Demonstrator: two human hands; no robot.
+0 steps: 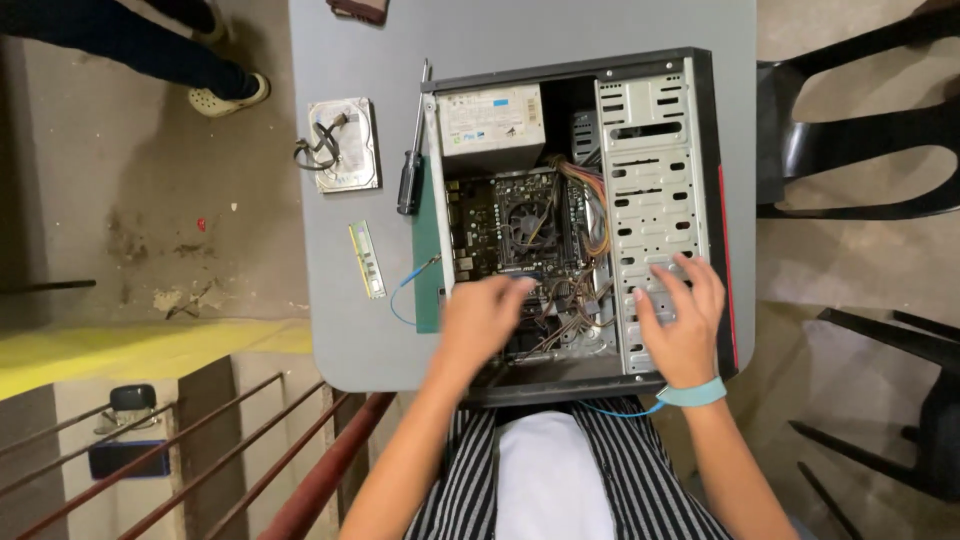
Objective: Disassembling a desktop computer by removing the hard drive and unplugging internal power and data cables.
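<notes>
An open desktop computer case (712, 180) lies on its side on a grey table (340, 330). Inside it are a motherboard (478, 225) with a fan, a grey power supply (492, 120) and bundled coloured wires (590, 215). My left hand (482, 318) reaches into the case over the near part of the motherboard, fingers curled; what it touches is hidden. My right hand (682, 318) rests flat, fingers spread, on the perforated metal drive bay (650, 170). A light blue wrist strap (692, 393) circles my right wrist, with a thin blue cord trailing left.
Left of the case lie a black-handled screwdriver (410, 170), a hard drive (345, 145) with a cable and a green memory stick (367, 260). Black plastic chairs (860, 150) stand at the right. Another person's feet (225, 95) show at upper left. A red-brown railing (320, 470) runs lower left.
</notes>
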